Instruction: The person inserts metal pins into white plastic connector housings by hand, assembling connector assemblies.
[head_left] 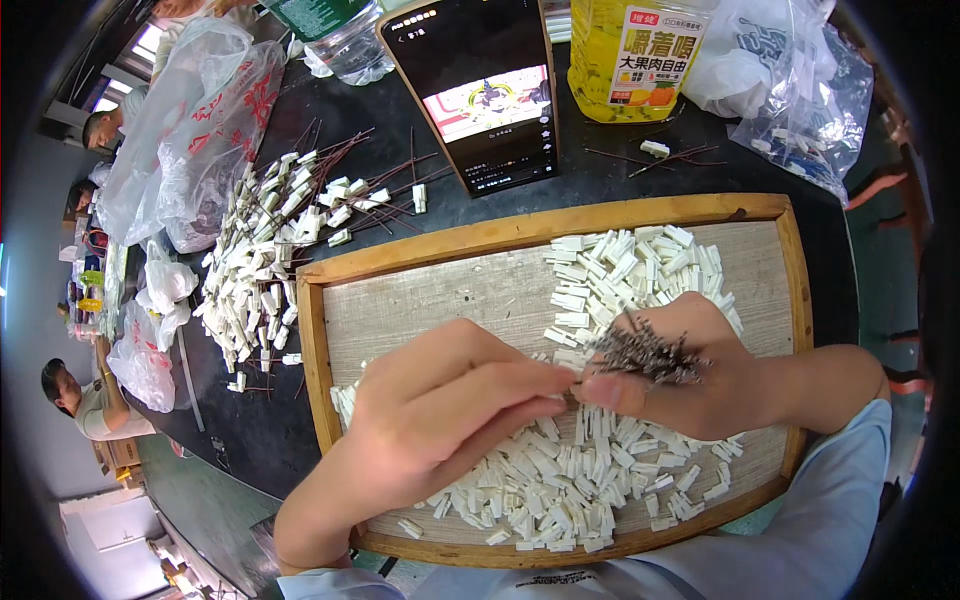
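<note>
The right hand (700, 370) clamps a bundle of thin wires (645, 352) above the wooden tray (312, 330), at its three o'clock side. The left hand (450, 400) pinches one wire end at that bundle's nine o'clock. A loosened grip could scatter the wires among the white connector housings (560, 480).

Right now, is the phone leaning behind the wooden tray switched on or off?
On. The phone has a lit screen showing a bright cartoon-like picture across its middle, with small icons around it.

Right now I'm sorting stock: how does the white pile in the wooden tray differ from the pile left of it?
The tray pieces are bare white blocks; the pile on the table has thin dark wires sticking out. The tray pieces sit inside the wooden tray; the wired ones lie loose on the dark table. Both are small white blocks.
</note>
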